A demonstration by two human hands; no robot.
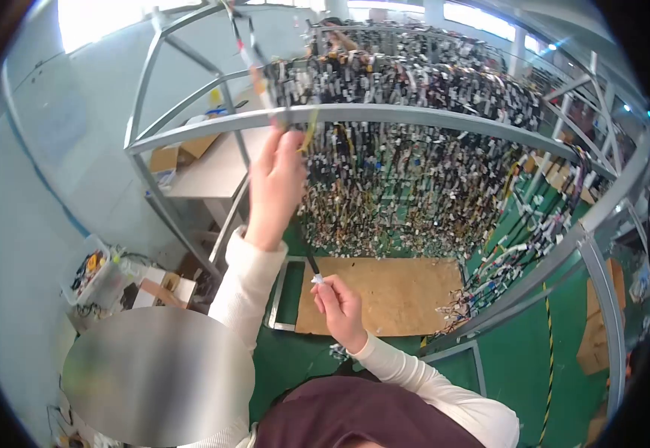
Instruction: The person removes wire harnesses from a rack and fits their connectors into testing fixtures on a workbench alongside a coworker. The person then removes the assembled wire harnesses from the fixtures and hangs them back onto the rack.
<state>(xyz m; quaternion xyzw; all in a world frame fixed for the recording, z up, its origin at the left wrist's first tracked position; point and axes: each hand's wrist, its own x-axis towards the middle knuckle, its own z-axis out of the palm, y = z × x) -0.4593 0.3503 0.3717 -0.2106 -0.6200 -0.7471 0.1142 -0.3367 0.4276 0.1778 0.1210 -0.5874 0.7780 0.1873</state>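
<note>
My left hand (275, 187) is raised to the grey metal rail (385, 113) of a frame. Its fingers are closed around a wire harness (263, 91), which runs upward past the rail in white, red and dark sections. Motion blurs this hand and the harness, and a yellow wire shows beside the fingertips. Lower down, my right hand (340, 308) pinches a white connector (317, 279) at the end of a dark cable (311, 260). Whether that cable belongs to the same harness is hidden behind my left arm.
Dense rows of hanging wire harnesses (407, 179) fill the space beyond the rail. A brown board (385, 295) lies below them. At left are a table (209, 172) and a plastic bin (90, 272); cardboard (601, 321) stands at right. Part of another person shows far back.
</note>
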